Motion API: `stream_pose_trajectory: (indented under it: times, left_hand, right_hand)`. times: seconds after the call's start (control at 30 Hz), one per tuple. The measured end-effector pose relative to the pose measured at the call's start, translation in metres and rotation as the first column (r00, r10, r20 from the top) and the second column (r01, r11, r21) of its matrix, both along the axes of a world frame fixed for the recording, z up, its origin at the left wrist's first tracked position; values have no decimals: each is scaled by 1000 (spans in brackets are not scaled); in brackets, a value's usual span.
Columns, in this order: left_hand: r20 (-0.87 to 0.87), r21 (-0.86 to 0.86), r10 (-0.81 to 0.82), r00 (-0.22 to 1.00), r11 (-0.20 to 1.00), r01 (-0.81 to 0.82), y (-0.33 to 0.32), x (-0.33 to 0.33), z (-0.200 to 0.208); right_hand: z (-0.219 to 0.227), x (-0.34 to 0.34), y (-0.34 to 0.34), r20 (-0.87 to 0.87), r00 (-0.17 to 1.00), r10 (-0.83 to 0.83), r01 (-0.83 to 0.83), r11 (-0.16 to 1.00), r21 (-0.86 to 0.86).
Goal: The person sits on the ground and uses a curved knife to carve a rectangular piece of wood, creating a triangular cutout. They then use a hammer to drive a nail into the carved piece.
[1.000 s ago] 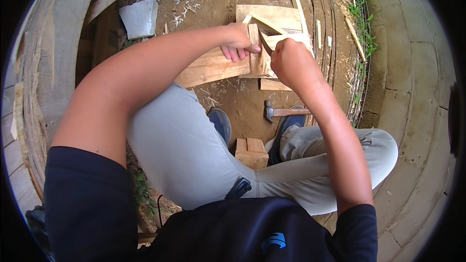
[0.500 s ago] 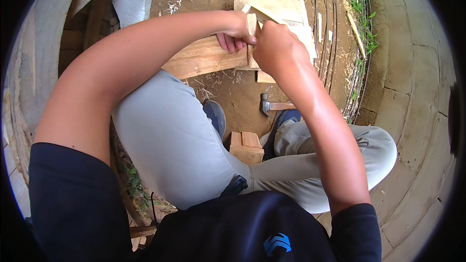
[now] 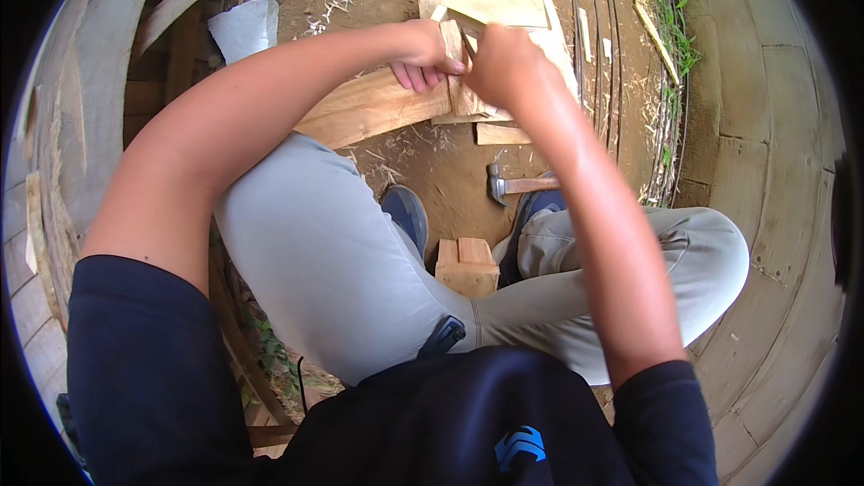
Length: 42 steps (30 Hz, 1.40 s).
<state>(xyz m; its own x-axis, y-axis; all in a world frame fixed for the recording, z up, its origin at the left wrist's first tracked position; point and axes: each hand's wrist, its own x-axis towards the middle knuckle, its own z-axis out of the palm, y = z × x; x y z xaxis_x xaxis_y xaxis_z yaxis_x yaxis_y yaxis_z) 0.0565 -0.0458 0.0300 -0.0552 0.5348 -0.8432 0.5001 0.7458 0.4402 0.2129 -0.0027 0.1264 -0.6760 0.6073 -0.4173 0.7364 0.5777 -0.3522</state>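
Observation:
My left hand is closed on a short wooden strip lying across the end of a long board. Its thumb presses the strip's edge and its fingers curl by the board. Right beside it, my right hand makes a fist over the same strip. A thin dark edge shows by that fist, but the fingers hide what it grips. Beyond the hands lie a flat pale board and a narrow slat. A small wood offcut sits just below the right hand.
A claw hammer lies on the dirt by my right shoe. Between my legs stands a wooden block. At the far left is a pale stone slab; long dark rods run along the right, before a plank-like surface.
The view has shifted slightly. My right hand has moved a little toward the far left along the strip, and more of the offcut below it shows. The left hand keeps its hold.

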Motion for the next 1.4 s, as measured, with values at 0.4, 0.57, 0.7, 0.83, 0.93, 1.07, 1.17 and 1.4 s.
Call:
stream_pose_trajectory:
  times: [0.4, 0.57, 0.7, 0.83, 0.93, 1.07, 1.17, 1.4]
  left_hand:
    - [3, 23, 26, 1000, 999, -26, -3, -1, -2]
    - [-29, 18, 4, 1000, 1000, -3, 0, -2, -8]
    - [-8, 34, 13, 1000, 999, -12, -3, 3, -7]
    - [-21, 59, -22, 1000, 998, 23, 4, 5, -3]
    - [-34, 46, -5, 999, 999, 7, -3, 1, -10]
    - [-15, 54, -1, 1000, 999, 2, -5, 1, -6]
    - [-24, 52, -10, 1000, 999, 11, -3, 2, -4]
    - [-44, 64, -7, 999, 998, 10, -1, 5, -7]
  right_hand:
    - [-37, 30, -36, -113, 992, -50, 64, 990, 124]
    - [-6, -1, -18, 25, 998, 58, -60, 994, 91]
    - [-63, 42, -57, -171, 985, 2, 38, 973, 230]
    - [-40, 54, -29, -187, 959, -214, 230, 971, 70]
    - [19, 68, -23, -346, 905, -245, 286, 956, 70]
    - [37, 109, -23, -279, 941, -191, 231, 966, 119]
    - [13, 124, -26, -249, 936, -249, 270, 961, 54]
    - [-15, 118, -53, -156, 959, -237, 224, 970, -93]
